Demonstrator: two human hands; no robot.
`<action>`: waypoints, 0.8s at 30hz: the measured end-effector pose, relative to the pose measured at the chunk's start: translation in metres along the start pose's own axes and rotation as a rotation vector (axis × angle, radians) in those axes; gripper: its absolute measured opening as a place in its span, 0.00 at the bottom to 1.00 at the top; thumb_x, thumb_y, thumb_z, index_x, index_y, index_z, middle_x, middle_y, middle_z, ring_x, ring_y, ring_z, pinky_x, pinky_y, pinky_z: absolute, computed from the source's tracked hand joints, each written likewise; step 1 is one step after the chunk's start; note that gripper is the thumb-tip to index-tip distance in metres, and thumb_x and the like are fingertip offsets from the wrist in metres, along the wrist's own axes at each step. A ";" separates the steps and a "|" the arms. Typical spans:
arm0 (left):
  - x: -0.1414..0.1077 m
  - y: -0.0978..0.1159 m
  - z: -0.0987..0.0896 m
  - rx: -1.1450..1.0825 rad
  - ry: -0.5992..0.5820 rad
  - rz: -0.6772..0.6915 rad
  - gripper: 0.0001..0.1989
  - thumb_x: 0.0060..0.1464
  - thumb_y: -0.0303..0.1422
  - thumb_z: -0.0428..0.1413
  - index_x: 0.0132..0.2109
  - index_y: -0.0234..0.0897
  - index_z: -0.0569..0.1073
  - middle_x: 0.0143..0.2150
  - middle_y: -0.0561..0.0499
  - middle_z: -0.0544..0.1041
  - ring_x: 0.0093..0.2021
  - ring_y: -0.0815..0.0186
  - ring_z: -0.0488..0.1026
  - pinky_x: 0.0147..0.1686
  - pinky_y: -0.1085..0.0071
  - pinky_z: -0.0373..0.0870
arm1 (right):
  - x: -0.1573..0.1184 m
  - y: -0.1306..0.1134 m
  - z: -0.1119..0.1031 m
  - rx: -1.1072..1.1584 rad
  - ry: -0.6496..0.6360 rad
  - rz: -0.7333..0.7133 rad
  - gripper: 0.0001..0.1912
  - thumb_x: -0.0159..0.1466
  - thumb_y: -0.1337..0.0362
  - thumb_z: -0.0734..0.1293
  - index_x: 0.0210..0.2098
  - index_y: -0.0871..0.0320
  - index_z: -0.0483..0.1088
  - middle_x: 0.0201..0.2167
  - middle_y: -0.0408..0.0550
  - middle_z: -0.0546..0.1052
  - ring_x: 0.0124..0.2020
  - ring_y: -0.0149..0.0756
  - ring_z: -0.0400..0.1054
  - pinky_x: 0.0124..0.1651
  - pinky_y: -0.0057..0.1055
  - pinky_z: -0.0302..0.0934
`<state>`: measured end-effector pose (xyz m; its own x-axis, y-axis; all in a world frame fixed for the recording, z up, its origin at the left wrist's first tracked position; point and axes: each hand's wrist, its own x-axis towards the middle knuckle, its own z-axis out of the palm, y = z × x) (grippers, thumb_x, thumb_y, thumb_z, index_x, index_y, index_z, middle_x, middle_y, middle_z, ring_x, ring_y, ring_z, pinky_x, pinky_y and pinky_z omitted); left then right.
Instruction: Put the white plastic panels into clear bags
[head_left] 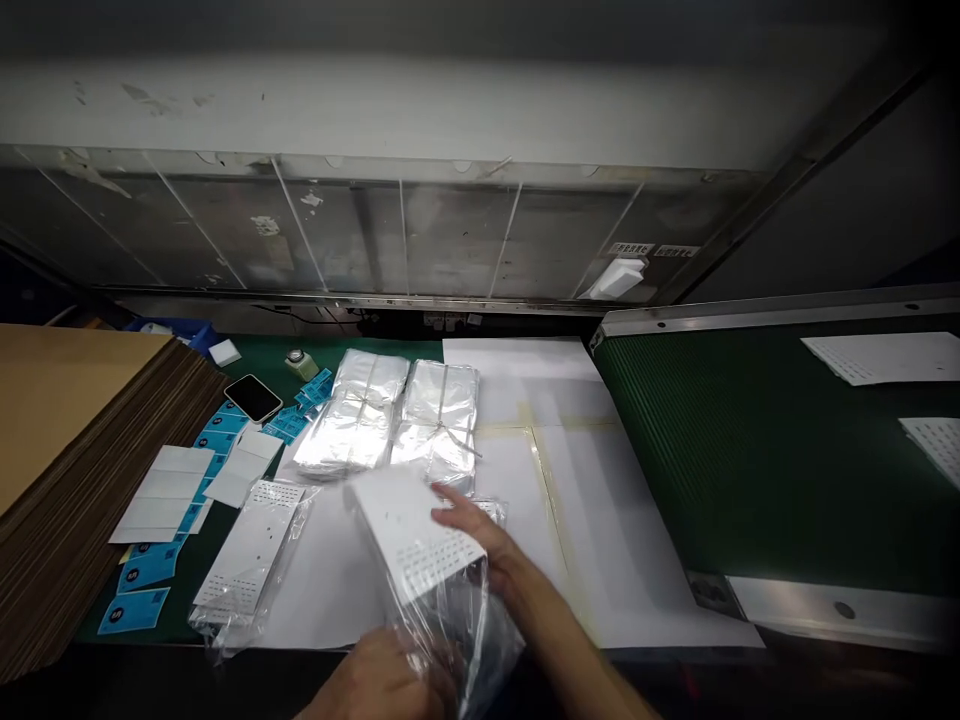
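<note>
A white printed card (405, 530) is tilted over the white work sheet, a clear plastic bag (472, 640) hanging around its lower end; how far the card sits inside is unclear. My right hand (480, 530) grips the card by its right edge, thumb and fingers partly hidden. Down at the near edge, my left hand (382, 680) is closed on the bag, slightly blurred. Left of them lies a bagged white card (251, 550). Two tied bundles of clear bags, a left bundle (356, 410) and a right bundle (439, 415), lie just beyond my hands.
Stacked cardboard (90, 430) rises at the left. Nearby are a phone (253, 398), folded white papers (165, 490), blue labels (142, 570) and a small jar (300, 363). On the right, a green conveyor belt (720, 440) carries white cards (885, 358). A metal panel (450, 235) stands behind.
</note>
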<state>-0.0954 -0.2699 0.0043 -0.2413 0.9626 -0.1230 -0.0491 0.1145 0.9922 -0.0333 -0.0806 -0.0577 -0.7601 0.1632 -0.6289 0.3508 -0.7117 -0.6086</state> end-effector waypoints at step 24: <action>0.070 -0.182 0.047 -0.031 0.454 -0.576 0.37 0.44 0.39 0.61 0.58 0.23 0.60 0.63 0.29 0.55 0.65 0.44 0.47 0.62 0.56 0.42 | -0.015 0.137 -0.103 -0.483 0.706 -0.224 0.36 0.53 0.53 0.66 0.59 0.58 0.58 0.64 0.56 0.51 0.66 0.51 0.40 0.67 0.45 0.35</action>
<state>-0.0581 -0.2115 -0.1838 -0.5462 0.5549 -0.6275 -0.3147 0.5583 0.7676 0.0823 -0.1098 -0.1815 -0.3802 0.7615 -0.5249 0.5483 -0.2715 -0.7910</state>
